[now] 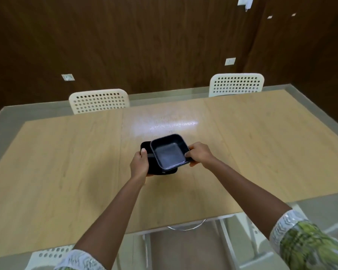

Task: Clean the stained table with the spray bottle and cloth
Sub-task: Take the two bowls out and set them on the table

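My left hand grips the lower black tray, my right hand the upper tray, above the table. I should lift both level, clearing the surface. No spray bottle or cloth shows.

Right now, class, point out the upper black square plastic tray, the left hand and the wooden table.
upper black square plastic tray [169, 153], head view, inner floor.
left hand [139, 166], head view, back.
wooden table [261, 145], head view, bare top.

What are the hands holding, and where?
The right hand holds the upper black tray by its right rim; the left hand holds the lower tray at its left edge.
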